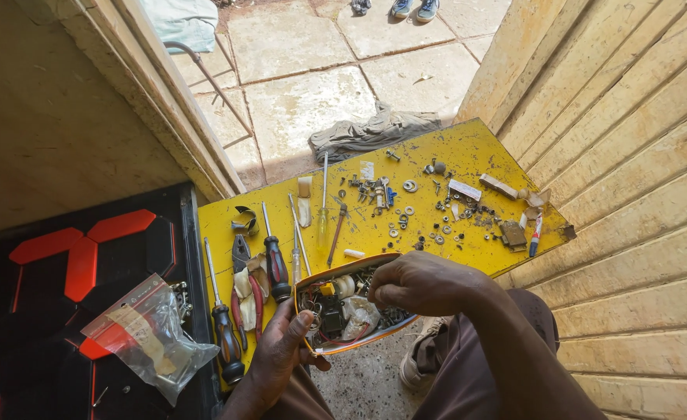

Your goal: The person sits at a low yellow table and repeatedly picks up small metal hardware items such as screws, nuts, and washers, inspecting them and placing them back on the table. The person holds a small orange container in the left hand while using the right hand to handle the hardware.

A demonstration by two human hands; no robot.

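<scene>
Where the yellow board (pixel 468 152) runs between a plastered wall on the left and a plank wall (pixel 631 155) on the right, bare yellow shows mostly at its far corner and along its near right edge; the rest is strewn with washers and screws (pixel 405 210). Beyond its far edge a grey rag (pixel 370 132) lies on sunlit paving slabs (pixel 304 101), which stretch away open.

At the board's near edge the left hand (pixel 281 350) grips an opened orange-rimmed casing (pixel 351 307) from below, thumb curled over its rim. The right hand (pixel 425 281) rests on the casing's upper rim, fingers bent down into its inside among wires and small parts; whether they pinch anything cannot be made out.

Just left of the casing lie screwdrivers (pixel 276 264) and red-handled pliers (pixel 244 292), close together, one long screwdriver reaching the board's near left corner. A clear plastic bag (pixel 153 338) sits on a black and red case (pixel 79 264) beside the board.

Both forearms are cut off by the picture's lower edge. A shoe (pixel 417 362) shows partly under the right arm, and a pair of blue shoes (pixel 413 8) is cut by the top edge. The casing's contents are too tangled to tell apart.
</scene>
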